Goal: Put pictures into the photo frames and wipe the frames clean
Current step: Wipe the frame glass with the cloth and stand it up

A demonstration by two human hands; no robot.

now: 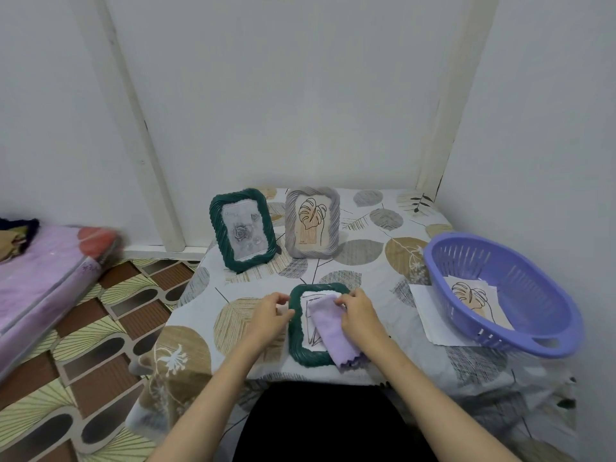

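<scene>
Lap: a dark garment (320,425) fills the bottom centre, right under the near edge of the bench (433,361), which wears a cloth printed with leaves.
Left hand (268,316): fingers curled, pinching the left rail of the flat green frame.
Right hand (361,316): fingers bent down onto the lilac cloth, pressing it against the frame's glass and gripping its upper edge.
Flat green frame (295,341): dark green, rope-twist border, lying face up on the bench near the front edge, between the two hands; a line-drawn picture shows under the glass, mostly covered.
Lilac cloth (330,331): folded, spread over the right half of that frame, its scalloped lower corner hanging past the frame's bottom right corner.
Standing green frame (243,228): upright, leaning back on its stand, behind and to the left of the hands; it holds a grey rose print.
Grey frame (313,221): upright just beside the green one, on its right, holding a leaf line drawing on beige.
Purple basket (506,288): slotted plastic, tilted, at the right of the bench; leaf prints (473,298) lie inside it.
White sheets (430,311): lying partly under the basket's left side.
Floor (100,328): patterned brown and cream, left of the bench.
Pink mattress (43,281): wrapped in plastic, far left.
</scene>
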